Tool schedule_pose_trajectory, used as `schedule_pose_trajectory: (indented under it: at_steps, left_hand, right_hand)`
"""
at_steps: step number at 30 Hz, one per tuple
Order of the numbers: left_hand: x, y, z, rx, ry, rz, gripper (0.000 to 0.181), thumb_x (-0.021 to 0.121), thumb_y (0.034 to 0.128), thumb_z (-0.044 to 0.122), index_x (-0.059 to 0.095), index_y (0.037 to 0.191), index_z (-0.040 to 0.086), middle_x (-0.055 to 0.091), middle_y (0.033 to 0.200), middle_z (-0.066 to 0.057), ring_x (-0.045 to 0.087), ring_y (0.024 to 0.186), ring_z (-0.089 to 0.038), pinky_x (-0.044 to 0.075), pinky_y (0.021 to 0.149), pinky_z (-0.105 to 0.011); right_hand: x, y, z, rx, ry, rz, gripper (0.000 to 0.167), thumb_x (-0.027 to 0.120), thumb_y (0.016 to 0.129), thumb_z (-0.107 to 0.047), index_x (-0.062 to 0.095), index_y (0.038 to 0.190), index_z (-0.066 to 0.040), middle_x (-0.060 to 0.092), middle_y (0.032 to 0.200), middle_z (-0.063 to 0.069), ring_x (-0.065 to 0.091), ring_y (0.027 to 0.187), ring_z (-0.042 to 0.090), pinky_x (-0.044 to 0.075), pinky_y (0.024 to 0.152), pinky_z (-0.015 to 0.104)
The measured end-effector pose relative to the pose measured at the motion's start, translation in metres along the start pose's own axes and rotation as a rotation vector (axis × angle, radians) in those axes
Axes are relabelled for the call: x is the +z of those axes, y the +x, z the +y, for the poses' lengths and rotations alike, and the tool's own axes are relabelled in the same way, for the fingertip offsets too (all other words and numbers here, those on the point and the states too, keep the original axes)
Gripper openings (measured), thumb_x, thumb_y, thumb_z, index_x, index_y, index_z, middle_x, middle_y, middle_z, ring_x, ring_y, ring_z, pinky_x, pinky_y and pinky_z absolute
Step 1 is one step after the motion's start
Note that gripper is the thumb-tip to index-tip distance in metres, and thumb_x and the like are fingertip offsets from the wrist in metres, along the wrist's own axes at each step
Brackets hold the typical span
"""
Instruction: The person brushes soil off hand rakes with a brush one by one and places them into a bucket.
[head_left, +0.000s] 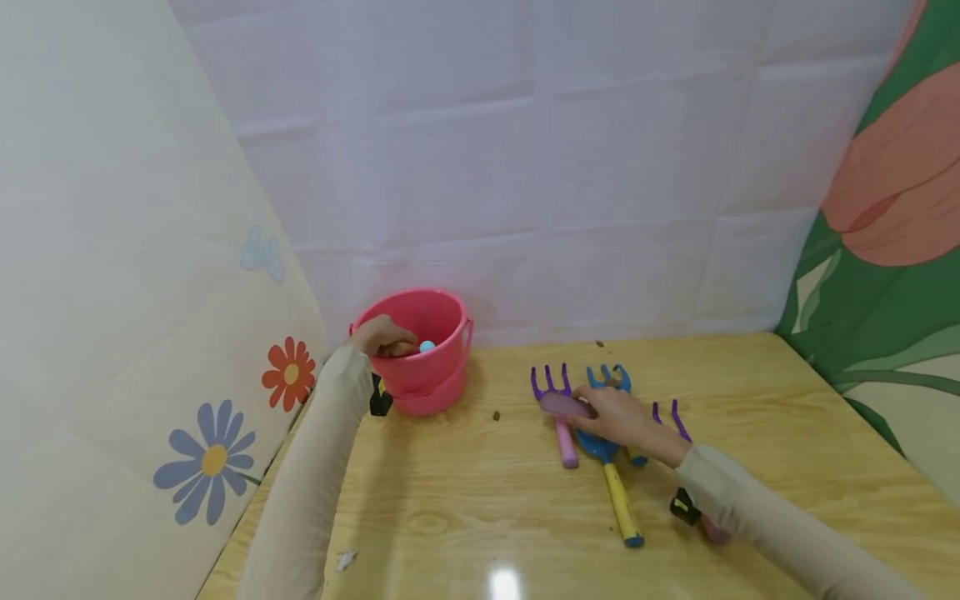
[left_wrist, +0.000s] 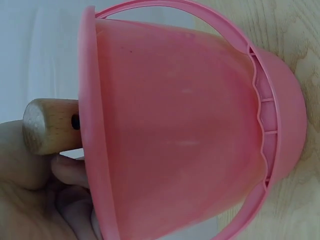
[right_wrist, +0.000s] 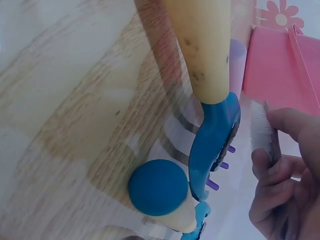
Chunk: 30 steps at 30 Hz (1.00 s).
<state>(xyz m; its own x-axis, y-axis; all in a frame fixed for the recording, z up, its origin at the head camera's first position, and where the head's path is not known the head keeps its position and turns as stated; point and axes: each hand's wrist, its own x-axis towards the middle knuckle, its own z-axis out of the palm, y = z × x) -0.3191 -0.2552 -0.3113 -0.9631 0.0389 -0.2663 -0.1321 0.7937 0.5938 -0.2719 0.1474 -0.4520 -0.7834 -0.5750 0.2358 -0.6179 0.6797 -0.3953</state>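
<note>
My left hand is at the near left rim of a pink bucket. It grips a wooden handle, whose rounded end with a dark hole sticks out past the rim; the rest is hidden in the bucket. A small light-blue thing shows inside. My right hand pinches a flat, oblong mauve object between thumb and fingers; its kind is unclear, with a pale ridged face in the right wrist view. Below that hand lie a blue trowel with a yellow handle and a purple rake with a pink handle.
A blue hand rake lies behind the right hand, and another purple rake is partly under the right forearm. Dark crumbs and a whitish scrap dot the wooden table. White sheeting stands behind.
</note>
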Motion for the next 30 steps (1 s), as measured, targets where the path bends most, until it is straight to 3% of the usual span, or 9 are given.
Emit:
schedule_pose_trajectory:
  at_steps: [3, 10, 18, 25, 30]
  left_hand:
    - [0.002, 0.003, 0.0, -0.031, -0.003, -0.006, 0.034, 0.062, 0.087, 0.012, 0.048, 0.056, 0.014, 0.041, 0.051, 0.004, 0.041, 0.046, -0.007, 0.039, 0.052, -0.021]
    - [0.007, 0.008, 0.003, -0.093, -0.118, 0.032, 0.013, 0.065, 0.0847, 0.007, 0.062, 0.073, 0.002, 0.054, 0.058, -0.002, 0.048, 0.049, -0.012, 0.045, 0.053, -0.024]
    - [0.007, 0.005, 0.008, -0.023, -0.125, 0.1, 0.023, 0.059, 0.0933, 0.01, 0.062, 0.073, -0.001, 0.052, 0.056, -0.002, 0.043, 0.046, -0.011, 0.042, 0.05, -0.024]
    - [0.007, 0.0, 0.004, 0.028, -0.147, 0.105, 0.024, 0.057, 0.0944, 0.01, 0.067, 0.085, -0.01, 0.054, 0.057, 0.0, 0.046, 0.048, -0.01, 0.041, 0.047, -0.023]
    - [0.008, 0.0, 0.0, 0.068, -0.134, 0.175, 0.023, 0.055, 0.0932, 0.009, 0.068, 0.083, -0.008, 0.057, 0.059, -0.003, 0.042, 0.044, -0.009, 0.037, 0.045, -0.023]
  right_hand:
    - [0.001, 0.0, 0.001, 0.007, -0.01, -0.009, 0.035, 0.068, 0.094, -0.027, 0.063, 0.112, 0.002, 0.048, 0.066, -0.008, 0.038, 0.051, 0.003, 0.03, 0.046, 0.022]
    - [0.0, -0.003, 0.009, 0.004, -0.018, -0.01, 0.036, 0.069, 0.093, -0.026, 0.063, 0.114, 0.004, 0.049, 0.064, -0.009, 0.038, 0.049, 0.002, 0.031, 0.044, 0.021]
    - [-0.002, -0.006, 0.011, 0.022, 0.002, -0.019, 0.036, 0.069, 0.094, -0.026, 0.063, 0.114, 0.003, 0.05, 0.065, -0.009, 0.039, 0.05, 0.003, 0.031, 0.044, 0.022]
    - [-0.001, -0.006, 0.011, 0.029, 0.0, -0.025, 0.039, 0.069, 0.094, -0.027, 0.063, 0.116, 0.004, 0.05, 0.065, -0.008, 0.04, 0.05, 0.004, 0.032, 0.044, 0.022]
    - [-0.003, -0.005, 0.011, 0.04, 0.008, -0.029, 0.04, 0.068, 0.094, -0.027, 0.062, 0.117, 0.004, 0.052, 0.067, -0.007, 0.042, 0.051, 0.005, 0.034, 0.044, 0.023]
